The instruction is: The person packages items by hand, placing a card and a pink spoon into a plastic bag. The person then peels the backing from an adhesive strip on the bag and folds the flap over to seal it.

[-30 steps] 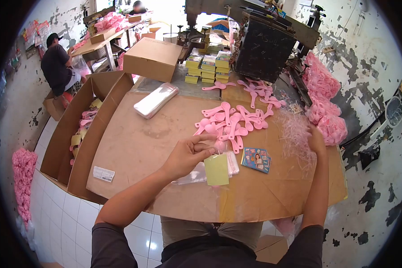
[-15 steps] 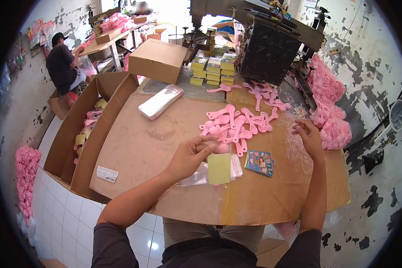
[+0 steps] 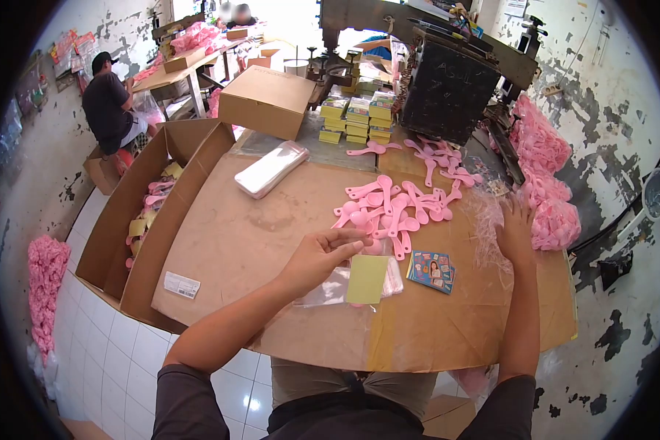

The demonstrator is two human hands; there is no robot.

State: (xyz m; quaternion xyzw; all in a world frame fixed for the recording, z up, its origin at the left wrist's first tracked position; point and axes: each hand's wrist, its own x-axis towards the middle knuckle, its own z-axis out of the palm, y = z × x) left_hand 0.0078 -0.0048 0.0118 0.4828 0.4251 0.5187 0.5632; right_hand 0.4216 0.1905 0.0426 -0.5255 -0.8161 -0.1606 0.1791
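My left hand [image 3: 324, 257] is closed, thumb and fingers pinched together just above a yellow-green card [image 3: 368, 279]; whatever is between the fingertips is hidden. Pink plastic shows right by these fingertips. The card lies with clear plastic bags [image 3: 328, 291] near the table's front. Behind it is a heap of pink measuring spoons [image 3: 389, 209]. My right hand [image 3: 517, 231] has its fingers spread at the table's right side, beside loose clear plastic film [image 3: 491, 246], and holds nothing visible. Between my hands lies a small pile of blue printed cards [image 3: 431, 271].
A pack of clear bags [image 3: 271, 170] lies on the cardboard-covered table [image 3: 227, 235]. Card stacks [image 3: 358, 114], a closed carton [image 3: 265, 99] and a black machine box [image 3: 447, 88] stand behind. An open carton [image 3: 136, 293] is left; a person [image 3: 108, 110] sits beyond.
My right hand has stretched its fingers out and moved slightly forward and right over the film. My left hand stays pinched above the yellow-green card. The whole view has shifted slightly.
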